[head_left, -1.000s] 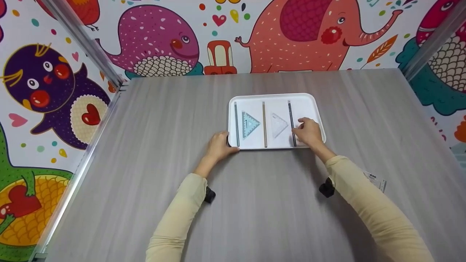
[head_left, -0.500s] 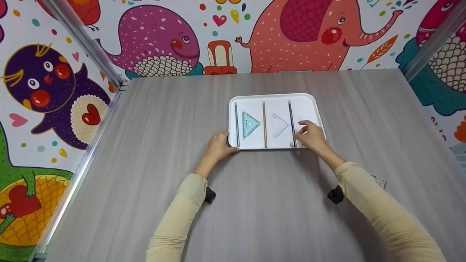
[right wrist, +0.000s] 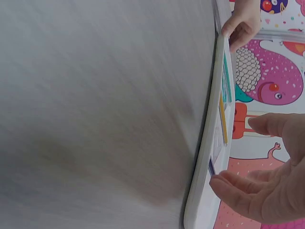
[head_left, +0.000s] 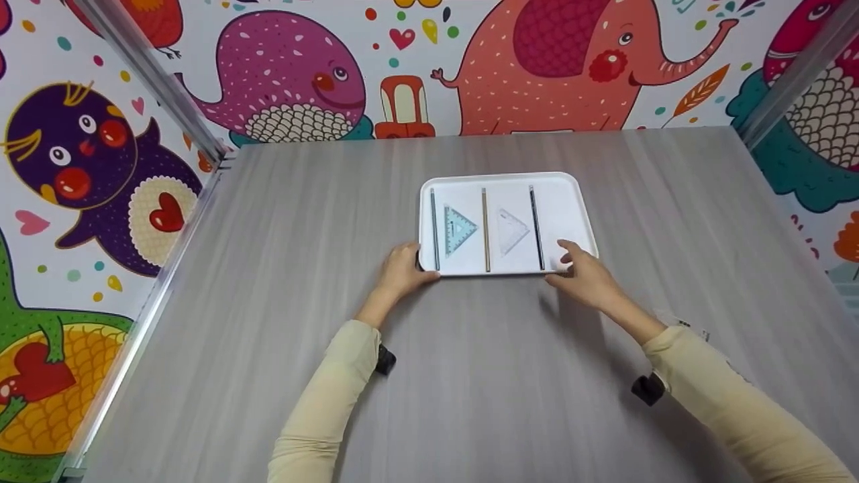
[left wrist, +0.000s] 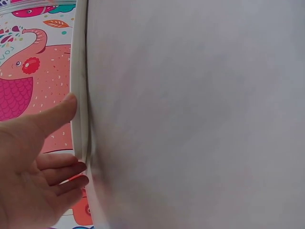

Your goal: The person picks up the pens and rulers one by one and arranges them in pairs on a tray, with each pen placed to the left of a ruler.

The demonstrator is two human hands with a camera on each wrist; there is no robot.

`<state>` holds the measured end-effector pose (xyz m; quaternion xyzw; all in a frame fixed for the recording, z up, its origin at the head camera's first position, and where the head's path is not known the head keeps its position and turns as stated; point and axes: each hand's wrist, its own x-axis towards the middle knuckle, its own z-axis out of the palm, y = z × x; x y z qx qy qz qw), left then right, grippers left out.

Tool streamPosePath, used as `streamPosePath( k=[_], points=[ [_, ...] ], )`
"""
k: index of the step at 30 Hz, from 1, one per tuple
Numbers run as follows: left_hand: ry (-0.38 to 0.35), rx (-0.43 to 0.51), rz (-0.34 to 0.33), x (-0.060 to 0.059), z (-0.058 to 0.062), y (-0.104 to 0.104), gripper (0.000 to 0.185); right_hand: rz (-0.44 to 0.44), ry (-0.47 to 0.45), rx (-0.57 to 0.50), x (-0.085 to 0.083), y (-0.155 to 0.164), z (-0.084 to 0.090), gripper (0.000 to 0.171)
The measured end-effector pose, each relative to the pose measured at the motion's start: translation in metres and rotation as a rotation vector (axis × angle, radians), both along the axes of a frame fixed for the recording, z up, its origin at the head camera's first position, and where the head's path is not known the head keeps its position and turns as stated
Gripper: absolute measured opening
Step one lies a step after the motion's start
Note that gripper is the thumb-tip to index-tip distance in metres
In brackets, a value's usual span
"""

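Observation:
A white tray [head_left: 567,208] lies on the table, holding three upright-lined pencils and two set squares. From left to right are a teal pencil [head_left: 435,231], a blue set square [head_left: 459,230], a yellow pencil [head_left: 486,231], a clear set square [head_left: 513,232] and a dark pencil [head_left: 537,231]. My left hand [head_left: 401,270] holds the tray's near left corner, thumb on the front rim and fingers at the side. Over the near right corner, my right hand [head_left: 590,278] has its thumb and fingers spread apart, nothing between them. Whether it touches the rim I cannot tell.
Partly hidden beside the right sleeve [head_left: 731,396], a clear flat item [head_left: 683,324] with dark print lies on the grey table [head_left: 322,221]. Cartoon-printed wall panels [head_left: 288,74] stand behind and at both sides, joined by metal posts.
My right hand has left the dark pencil's lower end and moved right and nearer, to the tray's near right corner. The left hand stays at its corner.

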<state>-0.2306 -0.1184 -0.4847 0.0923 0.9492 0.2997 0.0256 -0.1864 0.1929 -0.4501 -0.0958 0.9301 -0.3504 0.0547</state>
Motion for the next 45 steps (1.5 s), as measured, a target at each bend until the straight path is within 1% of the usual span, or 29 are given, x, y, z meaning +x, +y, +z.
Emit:
streamPosePath(
  k=[4, 11, 13, 16, 20, 23, 28, 35, 39, 41, 45],
  points=[
    [0.000, -0.006, 0.009, 0.001, 0.000, -0.001, 0.050, -0.017, 0.094, 0.039, 0.011, 0.001, 0.001, 0.070],
    [-0.003, -0.021, 0.017, 0.002, -0.002, -0.003, 0.054, -0.043, 0.343, 0.210, 0.028, 0.000, -0.003, 0.084],
    [-0.004, -0.022, 0.022, 0.002, -0.002, -0.003, 0.055, -0.041, 0.383, 0.249, 0.032, 0.001, -0.005, 0.088],
    [0.001, -0.020, 0.021, 0.003, -0.002, -0.003, 0.055, -0.040, 0.414, 0.304, 0.038, 0.002, -0.007, 0.098],
    [0.003, -0.017, 0.015, 0.003, -0.001, -0.002, 0.053, -0.050, 0.410, 0.350, 0.045, 0.004, -0.008, 0.112],
    [0.000, -0.011, 0.013, 0.003, -0.001, -0.002, 0.052, -0.058, 0.385, 0.359, 0.050, 0.008, -0.010, 0.116],
    [-0.005, -0.002, 0.014, 0.003, 0.000, -0.001, 0.050, -0.063, 0.350, 0.392, 0.056, 0.017, -0.014, 0.116],
    [0.004, -0.012, 0.008, 0.002, -0.001, 0.000, 0.050, -0.073, 0.372, 0.427, 0.065, 0.036, -0.023, 0.117],
    [-0.005, -0.017, 0.005, 0.001, -0.001, 0.000, 0.048, -0.079, 0.365, 0.429, 0.072, 0.047, -0.029, 0.117],
    [-0.010, -0.017, 0.007, 0.000, 0.000, 0.001, 0.047, -0.080, 0.339, 0.429, 0.073, 0.054, -0.030, 0.115],
    [-0.005, -0.016, 0.017, 0.001, 0.001, 0.001, 0.046, -0.105, 0.236, 0.415, 0.072, 0.071, -0.026, 0.112]
  ],
)
